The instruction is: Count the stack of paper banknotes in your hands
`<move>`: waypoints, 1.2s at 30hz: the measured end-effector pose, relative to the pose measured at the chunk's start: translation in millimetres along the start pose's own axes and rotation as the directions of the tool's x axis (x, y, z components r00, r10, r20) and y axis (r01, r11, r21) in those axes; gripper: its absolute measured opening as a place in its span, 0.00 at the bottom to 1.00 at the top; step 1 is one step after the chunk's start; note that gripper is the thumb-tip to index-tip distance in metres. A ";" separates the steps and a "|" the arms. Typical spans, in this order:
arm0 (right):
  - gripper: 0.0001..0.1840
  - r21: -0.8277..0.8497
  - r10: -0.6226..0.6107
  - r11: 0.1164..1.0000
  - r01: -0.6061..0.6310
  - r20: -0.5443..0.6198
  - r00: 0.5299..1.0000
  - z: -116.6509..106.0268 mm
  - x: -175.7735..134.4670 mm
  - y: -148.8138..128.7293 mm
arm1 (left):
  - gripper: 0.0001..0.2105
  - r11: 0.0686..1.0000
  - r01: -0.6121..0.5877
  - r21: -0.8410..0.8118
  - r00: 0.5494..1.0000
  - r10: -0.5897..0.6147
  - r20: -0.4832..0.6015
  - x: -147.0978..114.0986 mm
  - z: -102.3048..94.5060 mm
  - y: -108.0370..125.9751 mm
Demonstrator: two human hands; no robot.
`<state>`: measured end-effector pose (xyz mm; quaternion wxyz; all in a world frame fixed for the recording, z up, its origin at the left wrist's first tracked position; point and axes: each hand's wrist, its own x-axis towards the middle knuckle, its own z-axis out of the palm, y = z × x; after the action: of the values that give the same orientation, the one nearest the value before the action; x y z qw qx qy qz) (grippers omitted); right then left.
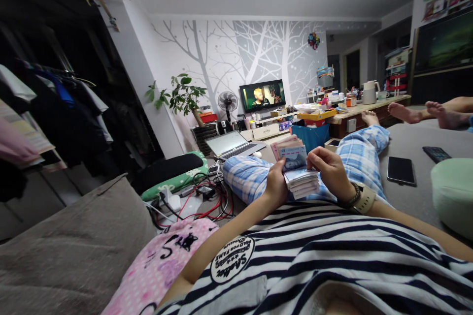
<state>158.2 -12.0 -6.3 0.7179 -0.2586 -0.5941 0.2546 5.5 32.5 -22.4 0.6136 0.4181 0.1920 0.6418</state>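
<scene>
- Living room, television on; I recline on a bed.
- Left hand: grip clenched around the banknotes, held above my lap.
- Right hand: grip pinching the top notes.
- Risk, I judge: a loose left grip would let fanned notes slide onto the bed, toward the phone.
</scene>
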 end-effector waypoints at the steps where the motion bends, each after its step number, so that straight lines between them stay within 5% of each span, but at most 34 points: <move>1: 0.33 -0.001 -0.003 1.000 0.003 -0.011 1.000 0.1 0.3 0.2 | 0.13 0.999 -0.012 0.035 1.000 0.012 -0.012 -1.1 0.7 1.6; 11: 0.35 0.035 0.069 0.997 -0.066 -0.110 0.991 1.2 6.5 10.5 | 0.15 0.995 0.028 0.095 0.999 -0.025 -0.029 -15.0 11.6 15.2; 21: 0.37 -0.048 0.056 0.997 -0.056 0.003 0.998 -3.6 5.3 2.5 | 0.23 0.991 0.018 0.131 1.000 -0.018 0.003 -21.5 17.4 22.4; 36: 0.33 -0.037 0.042 0.998 -0.041 0.015 0.999 -1.4 4.4 0.0 | 0.19 0.993 0.027 0.114 0.999 -0.030 0.027 -17.5 13.0 20.1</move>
<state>160.3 -9.1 -3.4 0.7029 -0.2821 -0.5988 0.2604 1.2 9.0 -4.9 0.6004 0.4587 0.2253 0.6150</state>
